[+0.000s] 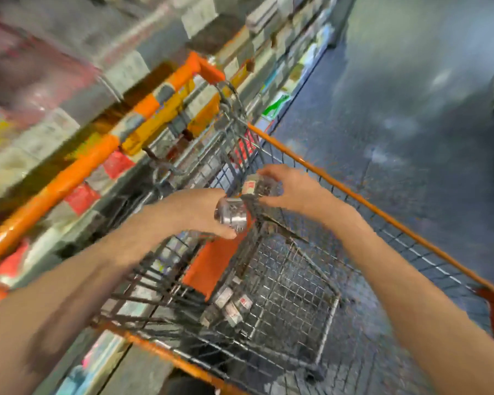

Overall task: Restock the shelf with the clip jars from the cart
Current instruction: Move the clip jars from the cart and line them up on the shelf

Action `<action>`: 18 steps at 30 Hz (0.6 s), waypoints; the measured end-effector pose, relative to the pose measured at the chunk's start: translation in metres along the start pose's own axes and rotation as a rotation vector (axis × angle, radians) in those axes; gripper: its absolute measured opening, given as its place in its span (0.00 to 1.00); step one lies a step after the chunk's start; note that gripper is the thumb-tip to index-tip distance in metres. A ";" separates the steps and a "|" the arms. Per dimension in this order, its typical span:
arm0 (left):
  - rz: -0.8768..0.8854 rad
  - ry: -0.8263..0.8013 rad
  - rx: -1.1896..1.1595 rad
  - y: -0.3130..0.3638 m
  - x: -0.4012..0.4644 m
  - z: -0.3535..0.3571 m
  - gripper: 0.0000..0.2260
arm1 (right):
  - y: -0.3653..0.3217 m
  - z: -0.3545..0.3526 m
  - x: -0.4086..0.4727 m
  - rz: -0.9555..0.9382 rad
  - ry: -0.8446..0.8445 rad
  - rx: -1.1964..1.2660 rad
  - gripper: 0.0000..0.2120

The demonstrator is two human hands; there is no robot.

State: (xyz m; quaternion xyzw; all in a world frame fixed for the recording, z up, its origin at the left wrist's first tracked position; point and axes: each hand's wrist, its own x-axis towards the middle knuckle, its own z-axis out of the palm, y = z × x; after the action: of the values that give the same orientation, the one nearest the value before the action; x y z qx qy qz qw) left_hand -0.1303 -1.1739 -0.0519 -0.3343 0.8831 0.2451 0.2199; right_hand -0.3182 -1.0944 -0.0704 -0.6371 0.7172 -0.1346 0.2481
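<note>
Forearms fill the bottom of the frame, both reaching up over the cart point(319, 306). Left hand point(195, 213) grasps a clear clip jar point(231, 214), fingers curled under it, thumb side up; the jar lies tilted on its side, cap end toward 9 o'clock as far as blur allows. Right hand point(292, 189) grips a second jar point(258, 187) with a red-white label, fingertips wrapped over the top. The two jars sit just beside each other at frame centre, the right one at about 1 o'clock from the left one; touching or not, cannot tell. Both are held above the wire basket, not on the shelf.

More jars point(230, 306) lie loose in the basket bottom, at 6 o'clock from the hands, well apart from them. Shelf point(69, 178) with orange rail runs from 8 to 12 o'clock, left of the cart.

Risks, judged:
- Heavy motion blur suggests a fast head swing. Moving quickly with one jar per hand, a jar could knock the cart's wire rim or the orange rail.
- Left grip looks shallow, jar resting on fingertips. It could roll out and drop into the basket or onto the floor point(411, 95); a dropped jar may pop its lid and spill clips.
- Jars so close together may clack and loosen a grip.
- Shelf slot for them not identifiable, so misplacement is possible.
</note>
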 end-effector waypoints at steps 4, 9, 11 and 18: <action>-0.037 0.058 0.021 -0.005 -0.050 -0.045 0.35 | -0.047 -0.044 0.000 -0.103 0.006 0.004 0.24; -0.084 0.130 -0.004 -0.018 -0.117 -0.089 0.30 | -0.107 -0.083 0.003 -0.245 0.048 -0.046 0.23; -0.108 0.145 -0.024 -0.025 -0.143 -0.101 0.25 | -0.133 -0.094 0.003 -0.299 0.036 -0.065 0.23; -0.205 0.241 -0.085 -0.053 -0.237 -0.127 0.31 | -0.216 -0.111 0.000 -0.426 0.016 -0.109 0.24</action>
State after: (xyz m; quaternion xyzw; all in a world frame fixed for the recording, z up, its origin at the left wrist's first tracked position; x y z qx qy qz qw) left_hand 0.0399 -1.1678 0.1632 -0.4587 0.8531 0.2165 0.1217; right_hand -0.1936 -1.1414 0.1329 -0.7856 0.5746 -0.1501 0.1736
